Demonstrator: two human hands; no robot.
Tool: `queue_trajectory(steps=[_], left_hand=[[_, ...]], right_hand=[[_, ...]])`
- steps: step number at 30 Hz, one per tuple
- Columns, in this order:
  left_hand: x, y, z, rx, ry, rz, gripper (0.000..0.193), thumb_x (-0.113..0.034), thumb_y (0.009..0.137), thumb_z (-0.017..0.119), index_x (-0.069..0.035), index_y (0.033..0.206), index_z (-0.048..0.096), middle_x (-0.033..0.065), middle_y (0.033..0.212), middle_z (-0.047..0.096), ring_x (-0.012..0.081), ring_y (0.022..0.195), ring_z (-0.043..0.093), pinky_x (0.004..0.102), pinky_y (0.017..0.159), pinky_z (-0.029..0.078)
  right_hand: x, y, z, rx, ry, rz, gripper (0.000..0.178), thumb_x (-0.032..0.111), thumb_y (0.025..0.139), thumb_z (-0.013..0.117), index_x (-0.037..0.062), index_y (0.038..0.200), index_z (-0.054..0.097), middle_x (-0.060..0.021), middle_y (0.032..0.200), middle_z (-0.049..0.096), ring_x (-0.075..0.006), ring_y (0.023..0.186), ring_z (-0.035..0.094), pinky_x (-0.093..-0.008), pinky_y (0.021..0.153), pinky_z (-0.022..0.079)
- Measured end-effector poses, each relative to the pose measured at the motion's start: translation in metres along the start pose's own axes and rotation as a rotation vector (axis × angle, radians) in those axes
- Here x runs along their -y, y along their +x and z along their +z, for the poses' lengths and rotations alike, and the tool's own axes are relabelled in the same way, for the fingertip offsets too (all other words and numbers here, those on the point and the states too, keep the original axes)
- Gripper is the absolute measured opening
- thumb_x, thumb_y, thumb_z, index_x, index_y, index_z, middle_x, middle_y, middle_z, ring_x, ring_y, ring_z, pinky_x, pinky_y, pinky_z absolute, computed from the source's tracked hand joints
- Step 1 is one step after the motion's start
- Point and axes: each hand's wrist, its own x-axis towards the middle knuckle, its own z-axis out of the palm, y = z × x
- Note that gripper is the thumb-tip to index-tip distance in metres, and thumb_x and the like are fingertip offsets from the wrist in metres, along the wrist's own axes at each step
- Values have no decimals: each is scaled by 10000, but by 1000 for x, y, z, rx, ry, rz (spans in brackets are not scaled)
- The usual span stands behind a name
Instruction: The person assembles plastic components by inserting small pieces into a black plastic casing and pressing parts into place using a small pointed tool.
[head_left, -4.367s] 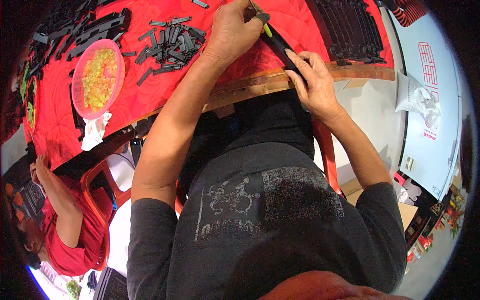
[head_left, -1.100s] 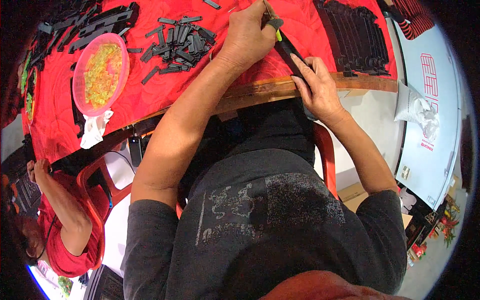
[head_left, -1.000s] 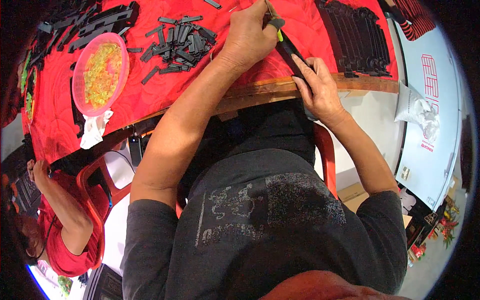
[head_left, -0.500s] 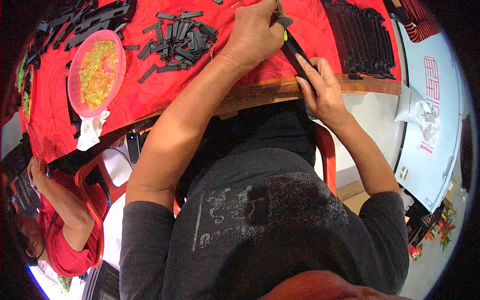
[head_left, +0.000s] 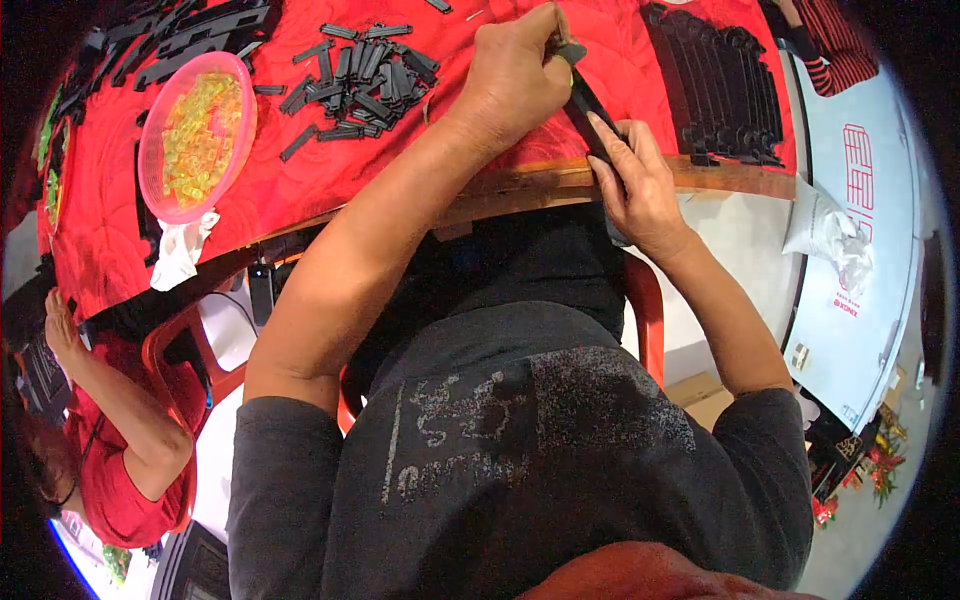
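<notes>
Upper centre, our left hand (head_left: pixel 515 75) closed around a small tool tip, our right hand (head_left: pixel 635 185) gripped a long black strip (head_left: pixel 590 115), loose black pieces (head_left: pixel 355 85) upper left, pink bowl (head_left: pixel 195 135) beside.

I see my left hand (head_left: pixel 515 75) and right hand (head_left: pixel 640 190) gripping a long black strip (head_left: pixel 588 115) at the edge of the red-covered desk (head_left: pixel 300 190). A pile of black parts (head_left: pixel 355 85) lies beside a pink bowl (head_left: pixel 195 135) of yellow pieces.
</notes>
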Motion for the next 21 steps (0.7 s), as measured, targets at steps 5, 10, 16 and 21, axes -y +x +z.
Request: queue_trajectory(steps=[5,10,16,21], left_hand=[[3,2,-4,-21,-25,3,61,7,882,613,29,915,566,179,696,594,196,661,618,363,621,487],[-8,6,-13,-61,-13,10,51,-8,888,615,24,903,578,159,712,629,211,674,636,361,634,493],[0,5,-9,80,-131,-88,65,-24,922,613,11,881,577,74,692,618,136,678,606,330,624,483],[6,4,-4,84,-226,-113,71,-14,929,608,0,868,575,45,672,606,115,660,592,310,606,480]], right_hand=[[1,0,0,6,-31,10,493,26,887,683,-33,1361,561,-201,1008,516,-361,906,557,-428,843,490],[2,0,-2,18,-44,25,488,33,891,685,-30,1359,565,-202,1008,518,-362,919,563,-427,841,489],[2,-1,-1,20,-32,47,475,32,894,681,-27,1354,574,-206,1016,526,-369,920,570,-430,843,488],[2,-1,-1,10,-39,34,486,30,890,687,-22,1360,572,-209,1021,528,-372,925,578,-427,843,493]])
